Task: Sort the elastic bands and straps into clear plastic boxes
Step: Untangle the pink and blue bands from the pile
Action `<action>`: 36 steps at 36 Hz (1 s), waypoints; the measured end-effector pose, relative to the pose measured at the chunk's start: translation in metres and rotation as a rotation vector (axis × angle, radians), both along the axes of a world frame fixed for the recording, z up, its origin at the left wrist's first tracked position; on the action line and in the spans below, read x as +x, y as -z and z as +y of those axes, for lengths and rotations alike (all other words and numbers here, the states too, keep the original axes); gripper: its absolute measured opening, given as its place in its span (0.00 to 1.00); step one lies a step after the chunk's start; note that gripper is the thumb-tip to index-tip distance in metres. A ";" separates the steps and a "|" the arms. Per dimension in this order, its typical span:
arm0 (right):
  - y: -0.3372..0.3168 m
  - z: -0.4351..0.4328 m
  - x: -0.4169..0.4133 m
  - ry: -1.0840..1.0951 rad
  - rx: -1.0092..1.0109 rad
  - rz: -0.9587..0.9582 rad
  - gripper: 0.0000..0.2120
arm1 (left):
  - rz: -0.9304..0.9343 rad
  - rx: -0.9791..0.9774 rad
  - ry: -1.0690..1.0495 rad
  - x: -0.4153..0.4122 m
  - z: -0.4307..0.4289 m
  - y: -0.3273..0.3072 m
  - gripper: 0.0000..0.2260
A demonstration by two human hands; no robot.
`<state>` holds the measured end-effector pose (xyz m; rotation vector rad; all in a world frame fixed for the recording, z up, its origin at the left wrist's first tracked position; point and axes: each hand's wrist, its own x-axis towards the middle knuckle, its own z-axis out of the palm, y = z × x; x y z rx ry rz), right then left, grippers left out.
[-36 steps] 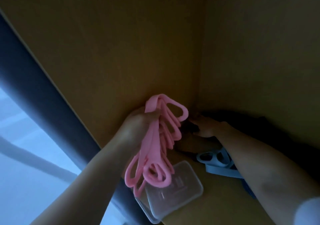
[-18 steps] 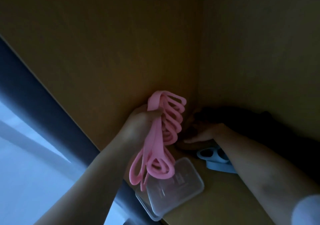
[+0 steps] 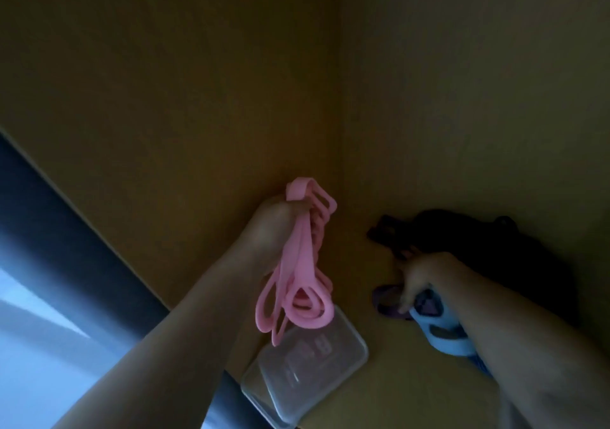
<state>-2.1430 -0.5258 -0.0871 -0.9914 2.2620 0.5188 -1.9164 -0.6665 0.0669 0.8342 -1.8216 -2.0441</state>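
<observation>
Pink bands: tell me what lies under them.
Below the pink bands, held up by the left hand, lies a clear plastic box. The hanging loops cover its far corner; whether anything is inside cannot be told.

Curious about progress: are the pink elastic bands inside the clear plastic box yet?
Not in. The left hand grips the looped pink elastic bands, which hang over the clear plastic box.

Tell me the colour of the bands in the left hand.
Pink; the bands show clearest in the head view.
</observation>
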 end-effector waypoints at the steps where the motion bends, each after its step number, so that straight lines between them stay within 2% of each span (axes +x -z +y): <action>1: 0.000 0.007 -0.001 0.003 0.016 0.025 0.64 | 0.007 0.025 0.021 -0.004 0.001 -0.001 0.10; 6: 0.000 0.045 -0.002 0.055 -0.012 0.130 0.63 | 0.022 0.120 0.086 -0.032 0.003 -0.004 0.10; 11: 0.003 0.067 -0.004 0.113 -0.082 0.170 0.61 | -0.052 0.219 0.157 -0.060 0.008 -0.013 0.13; 13: 0.007 0.068 -0.004 0.124 -0.090 0.176 0.59 | -0.074 0.188 0.173 -0.071 0.010 -0.016 0.08; 17: 0.013 0.069 -0.007 0.142 -0.105 0.154 0.57 | -0.122 0.146 0.224 -0.094 0.015 -0.015 0.10; 21: 0.016 0.069 -0.011 0.156 -0.106 0.128 0.57 | -0.172 0.111 0.162 -0.121 0.015 -0.012 0.07; 24: 0.016 0.068 -0.013 0.152 -0.097 0.120 0.58 | -0.190 0.135 0.167 -0.135 0.017 -0.009 0.08; 27: 0.017 0.067 -0.014 0.158 -0.105 0.111 0.58 | -0.227 -0.029 0.143 -0.148 0.013 -0.001 0.04; 29: 0.018 0.067 -0.014 0.161 -0.110 0.110 0.59 | -0.240 -0.118 0.156 -0.154 0.013 0.001 0.05; 33: 0.018 0.066 -0.013 0.138 -0.104 0.128 0.58 | -0.263 -0.176 0.195 -0.150 0.007 -0.001 0.11; 36: 0.018 0.065 -0.014 0.138 -0.091 0.124 0.59 | -0.236 -0.178 0.224 -0.145 -0.003 0.010 0.09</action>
